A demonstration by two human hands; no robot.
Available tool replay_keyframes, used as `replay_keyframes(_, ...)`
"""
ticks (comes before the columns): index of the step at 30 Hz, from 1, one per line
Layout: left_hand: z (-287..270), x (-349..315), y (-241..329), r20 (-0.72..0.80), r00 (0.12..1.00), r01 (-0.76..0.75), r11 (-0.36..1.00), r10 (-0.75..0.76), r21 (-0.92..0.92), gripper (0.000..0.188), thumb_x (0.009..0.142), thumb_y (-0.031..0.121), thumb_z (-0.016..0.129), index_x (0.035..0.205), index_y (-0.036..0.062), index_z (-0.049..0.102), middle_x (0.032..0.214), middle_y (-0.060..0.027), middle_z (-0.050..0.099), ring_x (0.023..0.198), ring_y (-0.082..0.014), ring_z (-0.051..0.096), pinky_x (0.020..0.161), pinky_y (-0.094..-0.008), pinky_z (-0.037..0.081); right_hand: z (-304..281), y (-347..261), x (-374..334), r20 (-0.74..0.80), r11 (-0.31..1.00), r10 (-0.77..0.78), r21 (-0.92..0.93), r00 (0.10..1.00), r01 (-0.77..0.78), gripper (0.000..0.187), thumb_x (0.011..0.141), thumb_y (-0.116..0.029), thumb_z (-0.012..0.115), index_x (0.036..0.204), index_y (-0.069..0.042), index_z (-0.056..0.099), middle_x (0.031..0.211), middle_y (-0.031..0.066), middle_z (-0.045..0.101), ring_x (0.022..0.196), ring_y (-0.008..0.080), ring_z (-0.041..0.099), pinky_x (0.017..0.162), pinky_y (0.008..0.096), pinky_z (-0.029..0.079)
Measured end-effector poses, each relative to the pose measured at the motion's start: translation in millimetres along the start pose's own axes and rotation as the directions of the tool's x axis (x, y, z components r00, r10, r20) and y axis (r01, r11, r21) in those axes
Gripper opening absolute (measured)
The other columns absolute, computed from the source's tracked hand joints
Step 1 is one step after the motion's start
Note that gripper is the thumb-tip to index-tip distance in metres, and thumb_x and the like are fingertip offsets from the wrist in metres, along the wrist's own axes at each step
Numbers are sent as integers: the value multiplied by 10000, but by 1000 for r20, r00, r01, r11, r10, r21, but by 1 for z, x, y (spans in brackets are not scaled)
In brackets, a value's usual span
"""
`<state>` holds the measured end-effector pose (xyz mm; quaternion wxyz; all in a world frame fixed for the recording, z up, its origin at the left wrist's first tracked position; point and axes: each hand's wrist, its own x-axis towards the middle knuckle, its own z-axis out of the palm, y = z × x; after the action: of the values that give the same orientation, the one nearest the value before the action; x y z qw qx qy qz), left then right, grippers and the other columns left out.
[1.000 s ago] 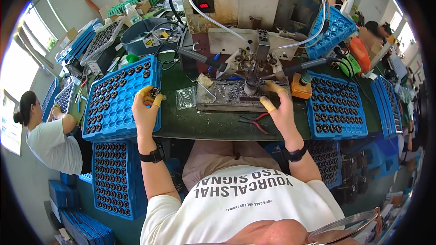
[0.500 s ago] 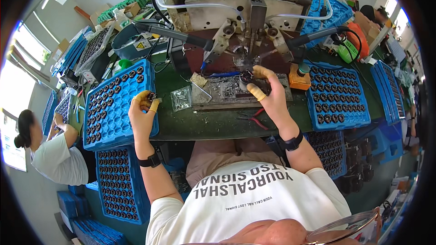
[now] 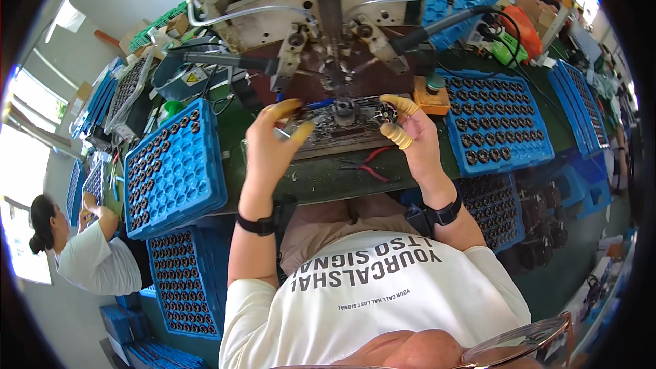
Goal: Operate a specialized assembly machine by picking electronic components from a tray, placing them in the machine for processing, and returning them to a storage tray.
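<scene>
My left hand point(image 3: 270, 143), with yellow finger covers, is just left of the machine's round metal post point(image 3: 345, 111). Its curved finger and thumb hold a small black ring-shaped part point(image 3: 299, 112), smeared by motion. On the other side of the post, my right hand point(image 3: 415, 126) pinches another black ring-shaped part point(image 3: 387, 113), with slots round its rim, between yellow-covered fingertips. This part is apart from the post. Above the post hangs the machine's vertical tool head point(image 3: 330, 17), with angled arms on both sides. Metal scraps lie on the worn base plate point(image 3: 362, 142) below.
Blue trays with rows of black ring parts stand at left point(image 3: 215, 188) and right point(image 3: 540, 157). Red-handled pliers point(image 3: 369, 165) lie before the base plate. An orange block point(image 3: 430, 101) with a small jar stands by the right tray. At far left a person point(image 3: 96, 246) works.
My left hand has moved from the left tray to the post with its ring part. My right hand has drawn a ring part off to the right of the post. The view has shifted.
</scene>
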<state>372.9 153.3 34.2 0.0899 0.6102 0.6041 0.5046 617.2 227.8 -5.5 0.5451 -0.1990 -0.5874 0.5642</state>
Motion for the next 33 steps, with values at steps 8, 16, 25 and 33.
replay_keyframes(8, 52, 26, 5, 205, 978, 67, 992, -44, -107, 376, 781, 99, 781, 1121, -26, 677, 1085, -97, 704, 962, -177, 675, 852, -296, 525, -18, -25, -22, -3, 993, 69, 96, 998, -68, 487, 813, -109, 792, 1257, -17, 614, 1170, 16, 620, 1028, 106, 522, 954, 272, 368)
replay_keyframes(16, 44, 33, 6, 272, 947, 236, 946, -172, -224, 491, 761, 115, 818, 1168, -76, 621, 984, -141, 705, 909, -182, 679, 803, -291, 545, -20, -23, -17, 14, 991, 94, 98, 995, -95, 490, 809, -122, 797, 1251, -13, 614, 1191, 27, 621, 1065, 117, 531, 967, 279, 367)
replay_keyframes(25, 35, 36, 21, 266, 964, 15, 1000, -17, 7, 405, 729, 94, 825, 1080, -44, 677, 964, -125, 677, 863, -201, 691, 746, -285, 557, -32, -20, -20, -34, 998, 35, -41, 999, -37, 489, 799, -134, 800, 1237, -12, 619, 1163, 33, 613, 1074, 127, 519, 975, 284, 353)
replay_keyframes(33, 31, 38, 22, 316, 949, -1, 999, -16, 52, 413, 726, 128, 820, 1094, 1, 683, 952, -112, 661, 790, -214, 688, 714, -289, 555, -32, -20, -22, -51, 988, 16, -152, 999, -24, 496, 778, -118, 813, 1225, -15, 622, 1139, 30, 611, 1058, 128, 535, 962, 281, 374)
